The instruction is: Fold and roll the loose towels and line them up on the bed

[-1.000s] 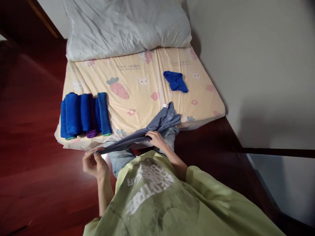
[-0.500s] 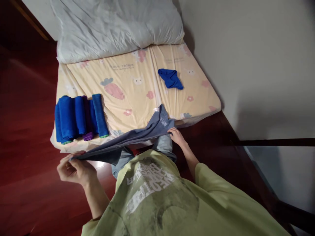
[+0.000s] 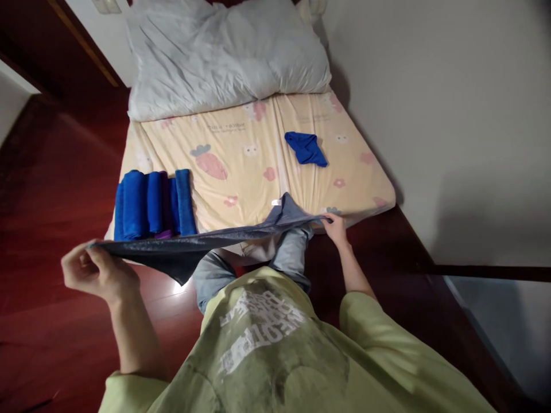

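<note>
A grey-blue towel (image 3: 241,234) is stretched sideways between my hands in front of my legs. My left hand (image 3: 97,274) pinches its left end, out over the floor past the bed's corner. At the opposite end, my right hand (image 3: 336,228) grips a corner by the bed's near edge. One part of the towel, with a small white tag, rests on the bedsheet, and a dark flap hangs down near my left knee. Rolled blue and purple towels (image 3: 134,205) lie side by side on the bed, just beyond my left hand.
The bed (image 3: 241,172) has a yellow sheet printed with carrots and rabbits. A crumpled blue cloth (image 3: 306,149) lies on its right side. A large grey-white quilt (image 3: 228,54) is heaped at the back. A wall (image 3: 430,115) stands to the right; dark red floor (image 3: 55,189) is at left.
My hands have moved apart, the left one outward and the right one further right and slightly up. The towel is pulled tauter. The view has shifted, showing more of the room's far left.
</note>
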Demonstrator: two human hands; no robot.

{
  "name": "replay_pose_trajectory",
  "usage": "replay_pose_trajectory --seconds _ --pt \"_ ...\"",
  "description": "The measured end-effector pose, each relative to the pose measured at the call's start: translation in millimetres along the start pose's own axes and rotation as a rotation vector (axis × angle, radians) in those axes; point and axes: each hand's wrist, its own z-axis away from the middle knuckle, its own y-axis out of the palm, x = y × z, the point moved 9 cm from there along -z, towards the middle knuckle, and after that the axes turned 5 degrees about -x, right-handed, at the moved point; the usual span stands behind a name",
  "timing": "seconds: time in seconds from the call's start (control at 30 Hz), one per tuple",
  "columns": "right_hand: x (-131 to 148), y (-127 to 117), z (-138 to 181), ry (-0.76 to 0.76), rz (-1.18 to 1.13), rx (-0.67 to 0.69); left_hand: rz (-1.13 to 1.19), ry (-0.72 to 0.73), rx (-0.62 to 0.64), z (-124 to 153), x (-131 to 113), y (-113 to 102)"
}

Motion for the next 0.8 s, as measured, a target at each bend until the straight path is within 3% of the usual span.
replay_pose_trajectory --seconds 0.23,0.4,0.6,0.8 --pt "66 -85 -82 -0.140 -0.280 -0.085 0.066 0.041 0.166 -58 2 59" --pt "82 -126 -106 -0.108 -0.276 -0.154 -0.006 -0.010 0.253 -71 16 85" --pt "99 -148 -120 -0.096 -0.263 -0.225 -0.095 -0.167 0.422 -64 39 119" --pt "115 -151 -125 -0.034 -0.349 -0.198 -0.148 -0.197 0.447 -65 41 136"
